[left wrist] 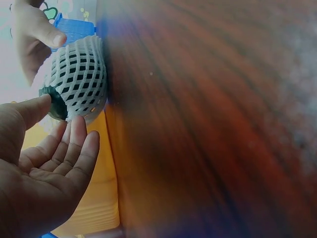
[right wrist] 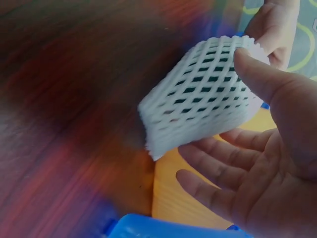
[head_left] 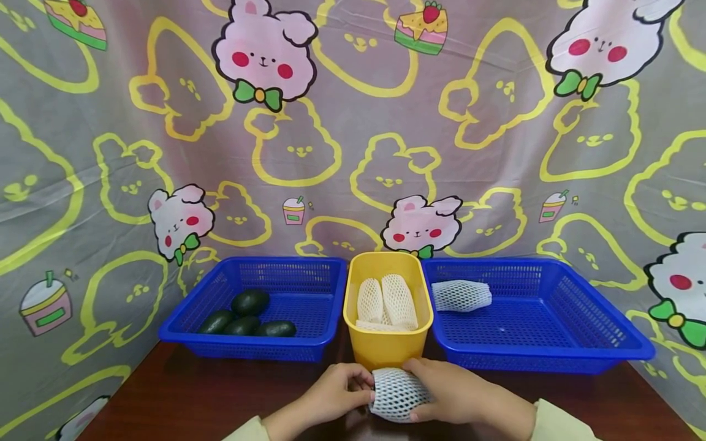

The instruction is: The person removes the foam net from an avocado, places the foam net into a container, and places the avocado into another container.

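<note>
At the near middle of the table, both hands hold an avocado in a white foam net sleeve (head_left: 398,395). Dark green skin of the avocado (left wrist: 58,105) shows bare at the sleeve's open end in the left wrist view. My left hand (head_left: 337,392) pinches that end, its thumb against the fruit and its fingertips by the sleeve's edge. Around the other part, my right hand (head_left: 455,392) grips the foam sleeve (right wrist: 205,89), thumb on one side and fingers on the other. The sleeve's far end hangs loose and narrow past the fruit in the right wrist view.
A blue basket (head_left: 248,349) on the left holds several bare avocados (head_left: 250,302). Just beyond the hands, a yellow bin (head_left: 386,349) contains foam net sleeves (head_left: 398,300). In the right blue basket (head_left: 551,351) lies one sleeved piece (head_left: 461,296). A patterned curtain (head_left: 342,122) hangs behind.
</note>
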### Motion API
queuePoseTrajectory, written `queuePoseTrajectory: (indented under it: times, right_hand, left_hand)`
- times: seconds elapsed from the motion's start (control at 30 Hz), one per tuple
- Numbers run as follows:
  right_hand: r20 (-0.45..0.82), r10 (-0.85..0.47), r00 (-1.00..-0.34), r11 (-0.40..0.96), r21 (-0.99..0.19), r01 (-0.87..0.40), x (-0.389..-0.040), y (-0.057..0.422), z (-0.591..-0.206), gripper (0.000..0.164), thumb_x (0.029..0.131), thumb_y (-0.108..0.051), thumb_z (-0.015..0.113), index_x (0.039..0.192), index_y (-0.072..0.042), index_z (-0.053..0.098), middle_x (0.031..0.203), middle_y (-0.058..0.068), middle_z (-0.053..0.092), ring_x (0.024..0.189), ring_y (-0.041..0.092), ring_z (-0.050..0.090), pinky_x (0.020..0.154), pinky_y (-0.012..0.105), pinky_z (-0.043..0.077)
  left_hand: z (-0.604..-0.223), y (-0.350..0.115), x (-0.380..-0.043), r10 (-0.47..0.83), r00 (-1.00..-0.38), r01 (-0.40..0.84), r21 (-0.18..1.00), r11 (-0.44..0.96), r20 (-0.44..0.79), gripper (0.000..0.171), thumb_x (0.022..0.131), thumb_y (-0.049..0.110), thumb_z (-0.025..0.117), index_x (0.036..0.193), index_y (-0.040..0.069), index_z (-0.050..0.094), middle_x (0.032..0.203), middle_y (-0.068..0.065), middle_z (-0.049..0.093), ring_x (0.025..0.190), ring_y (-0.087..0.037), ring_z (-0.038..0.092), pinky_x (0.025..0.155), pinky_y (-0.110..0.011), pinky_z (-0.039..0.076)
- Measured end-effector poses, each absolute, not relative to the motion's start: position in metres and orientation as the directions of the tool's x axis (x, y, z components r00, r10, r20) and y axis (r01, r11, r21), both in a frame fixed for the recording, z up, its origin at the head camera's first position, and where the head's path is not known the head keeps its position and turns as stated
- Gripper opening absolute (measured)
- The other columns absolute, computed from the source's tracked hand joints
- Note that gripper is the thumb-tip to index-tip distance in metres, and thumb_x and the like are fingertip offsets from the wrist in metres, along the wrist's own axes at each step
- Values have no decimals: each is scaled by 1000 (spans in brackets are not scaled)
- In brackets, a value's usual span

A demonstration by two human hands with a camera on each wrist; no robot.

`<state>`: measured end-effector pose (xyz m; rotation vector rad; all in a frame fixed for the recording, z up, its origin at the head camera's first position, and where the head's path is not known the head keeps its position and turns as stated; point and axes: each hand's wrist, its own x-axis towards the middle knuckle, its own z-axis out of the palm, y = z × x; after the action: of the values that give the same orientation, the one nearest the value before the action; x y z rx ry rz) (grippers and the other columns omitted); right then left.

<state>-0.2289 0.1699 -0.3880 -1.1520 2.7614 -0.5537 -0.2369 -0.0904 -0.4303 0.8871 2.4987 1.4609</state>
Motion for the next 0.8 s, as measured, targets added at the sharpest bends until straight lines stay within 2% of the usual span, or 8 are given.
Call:
queuePoseTrajectory:
  times: [0.27,0.57,0.8]
  right_hand:
    - [90,-722,-686,615,-370,-696,-234,179,-399,53,81,-48,74,120,-16,57,106,-11,59,94,5,56,78,33,49]
    - [75,-716,-694,618,-394,-681,-236,178,-402,51,82,-49,73,119,-18,58,104,-13,59,91,4,55,77,33,49]
    - [73,-716,-695,619,-394,-679,-236,176,-402,50,82,-50,72,118,-18,58,103,-14,58,89,3,54,76,32,49]
  left_hand:
    - [-429,-90,-237,535,-824,428,826,367,189,12,83,12,75,91,6,69,75,11,62,68,-2,58,64,-21,50]
    - [-427,-89,-238,536,-803,505,775,379,262,13,78,7,76,88,8,68,77,10,61,67,1,56,64,-20,49]
    - [-422,-83,-239,509,-805,520,776,357,305,18,74,0,76,90,5,68,82,6,59,70,0,55,63,-20,50]
